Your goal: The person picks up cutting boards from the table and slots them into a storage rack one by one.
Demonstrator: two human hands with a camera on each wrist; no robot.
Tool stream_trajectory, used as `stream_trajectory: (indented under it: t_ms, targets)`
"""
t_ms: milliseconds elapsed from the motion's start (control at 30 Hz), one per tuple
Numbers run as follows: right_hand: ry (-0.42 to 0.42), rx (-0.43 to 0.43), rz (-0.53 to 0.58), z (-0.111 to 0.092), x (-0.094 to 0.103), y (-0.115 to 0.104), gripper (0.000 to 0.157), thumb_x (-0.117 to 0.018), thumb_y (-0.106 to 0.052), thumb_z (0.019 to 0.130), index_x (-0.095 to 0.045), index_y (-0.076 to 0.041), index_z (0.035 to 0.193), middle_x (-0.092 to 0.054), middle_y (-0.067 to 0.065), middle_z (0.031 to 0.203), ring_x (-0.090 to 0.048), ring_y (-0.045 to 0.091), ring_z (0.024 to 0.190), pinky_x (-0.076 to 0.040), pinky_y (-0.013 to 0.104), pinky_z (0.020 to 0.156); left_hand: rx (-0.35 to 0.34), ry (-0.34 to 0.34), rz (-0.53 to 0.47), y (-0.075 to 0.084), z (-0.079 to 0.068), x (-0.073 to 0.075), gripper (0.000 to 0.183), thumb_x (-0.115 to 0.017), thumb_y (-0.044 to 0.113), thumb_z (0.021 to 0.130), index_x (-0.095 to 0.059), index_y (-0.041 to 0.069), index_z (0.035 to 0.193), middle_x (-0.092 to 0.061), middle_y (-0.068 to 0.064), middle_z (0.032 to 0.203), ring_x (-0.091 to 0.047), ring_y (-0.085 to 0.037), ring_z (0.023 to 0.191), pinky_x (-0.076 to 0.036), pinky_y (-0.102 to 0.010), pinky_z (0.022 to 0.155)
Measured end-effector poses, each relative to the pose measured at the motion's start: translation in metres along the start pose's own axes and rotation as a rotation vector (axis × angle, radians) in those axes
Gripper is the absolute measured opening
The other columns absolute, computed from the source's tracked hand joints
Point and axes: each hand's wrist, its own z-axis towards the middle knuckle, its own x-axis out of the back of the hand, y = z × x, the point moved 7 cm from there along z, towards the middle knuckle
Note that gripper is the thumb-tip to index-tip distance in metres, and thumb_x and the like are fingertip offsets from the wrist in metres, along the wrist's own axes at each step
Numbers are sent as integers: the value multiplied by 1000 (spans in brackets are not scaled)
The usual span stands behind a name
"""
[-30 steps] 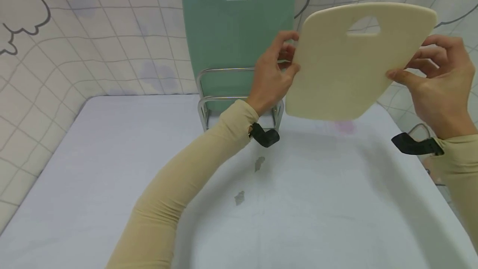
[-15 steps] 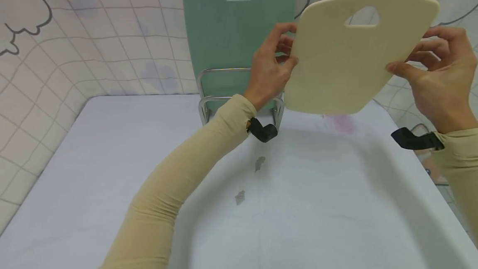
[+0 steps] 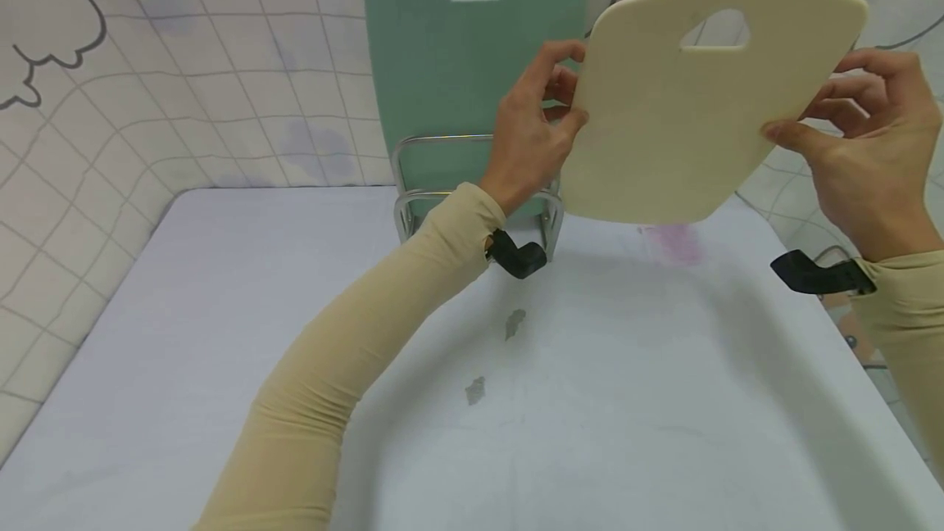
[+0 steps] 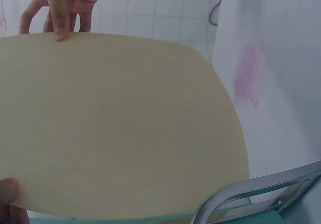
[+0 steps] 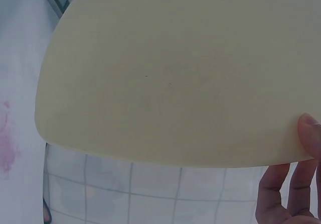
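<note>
A cream cutting board (image 3: 686,121) with a rounded triangular handle hole is held up over the right back of the table. My left hand (image 3: 533,125) pinches its left edge, thumb on the near face. On the opposite edge my right hand (image 3: 873,146) grips it the same way, fingers behind. The right wrist view shows that thumb on the board (image 5: 170,83) near its edge. Behind my left hand, a green cutting board (image 3: 457,56) stands upright in a metal wire rack (image 3: 404,207), partly hidden by that hand and sleeve.
The white-covered table (image 3: 221,334) spreads out in front, with a pink stain (image 3: 674,242) beneath the cream board and two grey patches nearer the middle. A grid-patterned curtain (image 3: 243,72) hangs behind the table and along its sides.
Both hands have raised the cream board slightly, mostly in the first half second. The green board and rack have stayed in place.
</note>
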Motion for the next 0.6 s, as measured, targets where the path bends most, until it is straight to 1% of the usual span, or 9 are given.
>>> stream_trajectory:
  t_ms: [167,300,400,600]
  targets:
    - [2,-17,21,0,-1,1,64,-80,13,79,-61,-12,134,-70,-10,100,-71,3,88,-57,11,83,2,4,0,0,0,1,46,-62,-12,92,-57,10,131,-62,-9,100,-63,-14,94,-57,-18,92]
    - [11,-31,12,1,-1,1,64,-80,12,79,-62,-14,134,-69,-12,98,-70,3,87,-56,13,85,4,5,-7,0,0,2,46,-62,-12,91,-57,10,131,-62,-9,99,-63,-14,94,-57,-18,92]
    - [15,-44,-23,1,-2,0,63,-81,10,80,-62,-17,134,-68,-15,99,-69,2,88,-56,14,88,9,5,-15,0,0,3,47,-61,-13,91,-57,11,131,-62,-8,99,-63,-14,95,-57,-19,92]
    - [17,-58,-30,1,-4,0,62,-80,10,81,-62,-18,134,-68,-15,100,-68,2,88,-57,17,93,12,9,-11,1,-1,4,47,-61,-13,91,-58,11,131,-63,-9,100,-63,-15,96,-57,-19,92]
